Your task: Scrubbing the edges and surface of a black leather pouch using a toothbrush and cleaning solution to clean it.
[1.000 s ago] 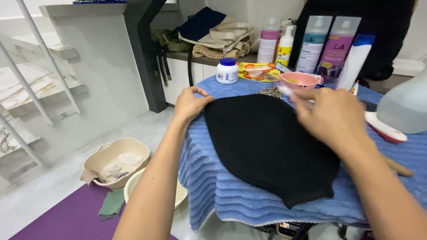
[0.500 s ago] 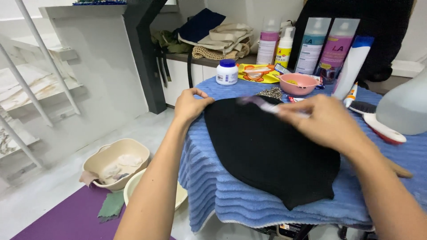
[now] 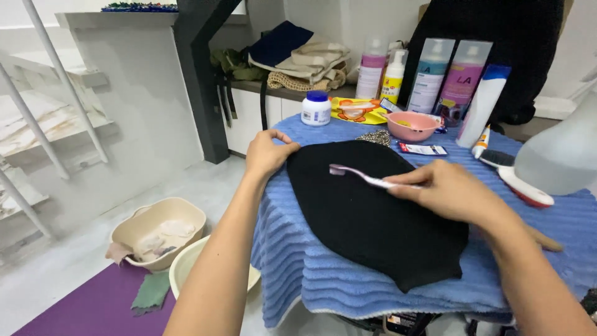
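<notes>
Toothbrush (image 3: pixel 367 178) in right hand (image 3: pixel 444 190) lies near-level (head pointing left).

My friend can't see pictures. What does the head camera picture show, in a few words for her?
A person's right hand holds a toothbrush with its head on a black knitted cloth, while the left hand pins the cloth's edge. The cloth lies on a blue ribbed towel, with a pink bowl and bottles behind.
</notes>
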